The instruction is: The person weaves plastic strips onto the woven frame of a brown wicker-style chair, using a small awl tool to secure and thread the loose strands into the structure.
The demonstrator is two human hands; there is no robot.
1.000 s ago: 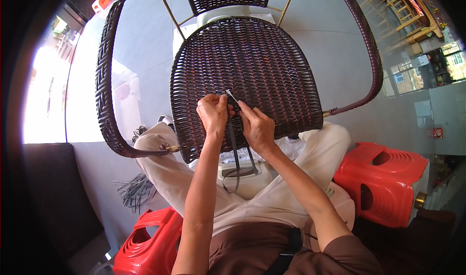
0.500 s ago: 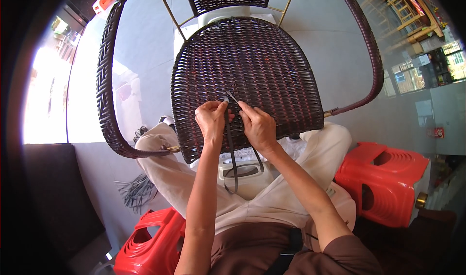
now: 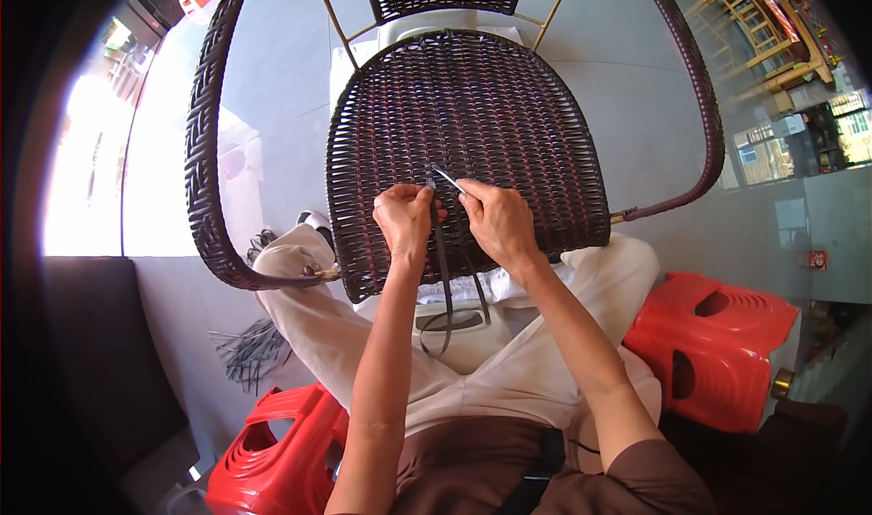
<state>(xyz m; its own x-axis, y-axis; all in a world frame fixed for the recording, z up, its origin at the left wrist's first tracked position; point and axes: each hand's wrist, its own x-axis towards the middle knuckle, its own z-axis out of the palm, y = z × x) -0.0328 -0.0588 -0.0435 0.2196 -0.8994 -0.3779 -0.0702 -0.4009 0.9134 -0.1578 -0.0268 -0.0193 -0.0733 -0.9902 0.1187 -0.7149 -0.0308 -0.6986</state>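
A dark brown woven wicker chair seat lies before me, its near edge over my lap. My left hand pinches a flat dark weaving strip against the weave, and the strip's tail hangs in a loop below the seat's front edge. In my right hand is a slim metal tool, its tip at the weave just beyond my left fingertips; its exact kind is hard to make out. A second strip end hangs below my right hand.
Curved woven armrests rise at both sides of the seat. Red plastic stools stand at the right and lower left. A bundle of dark strips lies on the floor at left. A white stool stands between my legs.
The tool in my right hand has tilted, and that hand has shifted slightly right. My left hand keeps its pinch on the strip. The whole view has shifted a little.
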